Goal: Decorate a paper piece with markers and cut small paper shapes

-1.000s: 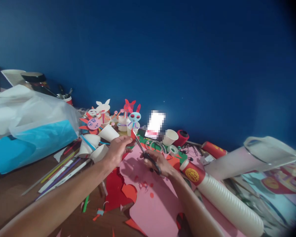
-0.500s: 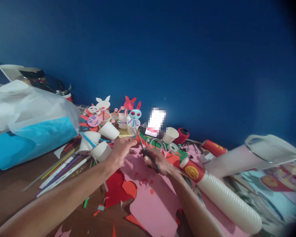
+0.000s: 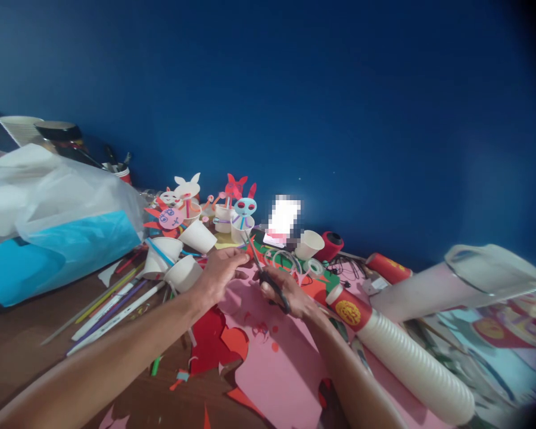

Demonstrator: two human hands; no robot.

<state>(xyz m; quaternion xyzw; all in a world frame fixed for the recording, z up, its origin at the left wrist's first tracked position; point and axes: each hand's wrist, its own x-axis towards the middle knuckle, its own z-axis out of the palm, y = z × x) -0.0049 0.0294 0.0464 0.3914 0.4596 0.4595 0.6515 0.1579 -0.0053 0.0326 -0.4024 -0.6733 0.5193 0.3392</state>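
Observation:
My right hand (image 3: pixel 292 292) is wrapped round the black handles of a pair of scissors (image 3: pixel 273 288), whose blades point up and away from me, slightly apart. To their left, my left hand (image 3: pixel 221 271) has its thumb and fingers pinched together near the blades. Whatever it may hold is too small or hidden to make out. Beneath both hands lies a large pink sheet of paper (image 3: pixel 279 381) with small red scraps (image 3: pixel 274 347) on it. Red paper (image 3: pixel 205 345) and an orange cut piece (image 3: pixel 234 342) lie by its left edge.
Paper cups with animal-face cutouts (image 3: pixel 243 207) stand at the back, before a blue wall (image 3: pixel 268 107). Pens (image 3: pixel 107 322) lie at left beside a plastic bag (image 3: pixel 71 196). A long stack of paper cups (image 3: pixel 417 354) lies at right. A bright phone screen (image 3: pixel 283 217) stands behind.
Almost nothing differs. Both hands and the scissors keep nearly the same place and pose.

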